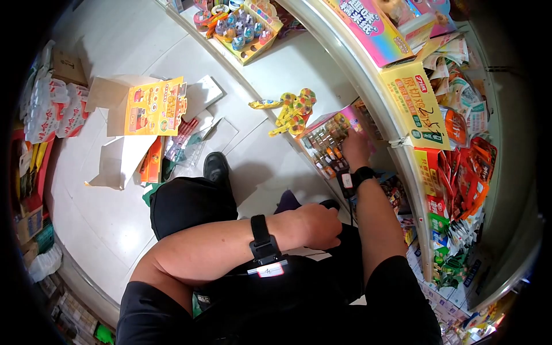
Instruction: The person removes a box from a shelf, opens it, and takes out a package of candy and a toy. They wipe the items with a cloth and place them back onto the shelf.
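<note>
My right hand (355,150) reaches down into a pink-edged display box (359,119) on the low shelf. Its fingers curl downward among small dark bottles (329,156) standing in rows, and the fingertips are hidden. Closed in a fist, my left hand (322,226) is in front of my body above my knee, with its palm side out of sight. A black strap goes round each wrist. Just left of the display box lie yellow packets with coloured dots (294,112) on the white shelf.
An opened yellow carton (152,107) stands on the tiled floor at left, beside clear packaging (218,138). Curved shelving on the right carries snack packets (468,172) and a yellow box (415,103). A tray of small coloured bottles (244,34) is at the top. Wrapped packs (57,109) stand far left.
</note>
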### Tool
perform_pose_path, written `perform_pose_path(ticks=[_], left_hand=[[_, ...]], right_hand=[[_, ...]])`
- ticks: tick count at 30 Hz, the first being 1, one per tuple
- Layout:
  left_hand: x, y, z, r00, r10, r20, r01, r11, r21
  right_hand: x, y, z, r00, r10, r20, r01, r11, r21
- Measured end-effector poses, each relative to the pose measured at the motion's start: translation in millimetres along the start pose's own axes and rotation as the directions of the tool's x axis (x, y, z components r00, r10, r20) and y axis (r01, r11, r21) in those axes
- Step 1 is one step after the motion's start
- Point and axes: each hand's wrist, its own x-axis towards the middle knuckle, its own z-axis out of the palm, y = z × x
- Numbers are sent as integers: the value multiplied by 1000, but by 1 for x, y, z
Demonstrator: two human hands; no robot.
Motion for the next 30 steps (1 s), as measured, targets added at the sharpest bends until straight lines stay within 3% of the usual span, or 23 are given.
perform_pose_path(ticks=[3,5,8,15,18,20,24,26,30], left_hand=[[1,-3,2,1000,11,-6,-11,1000,-9],[0,-3,3,1000,18,-18,-18,1000,-19],[-1,-2,2,1000,17,-18,-17,1000,-9],[-1,-2,5,1000,17,-10,-17,1000,24],[0,-5,9,999,25,-31,-25,999,25],[1,-6,13,996,46,-78,-43,998,43],[-1,-6,12,996,55,-68,-52,997,49],[-1,-7,15,997,35,-72,-32,999,44],[-2,-4,11,998,11,-59,-9,999,46]], right_hand=[[-8,-1,0,1000,-11,-8,11,1000,17],[-8,6,14,989,-78,-123,84,995,44],[-11,3,19,994,-25,-110,26,1000,5],[-14,9,34,985,-82,-151,72,995,-70],[-13,11,33,981,-121,-151,122,992,1],[-14,5,15,1000,20,-14,-13,918,396],[0,8,15,998,30,59,-48,944,328],[7,9,22,995,-1,101,-13,991,132],[1,1,14,995,3,101,-13,995,96]])
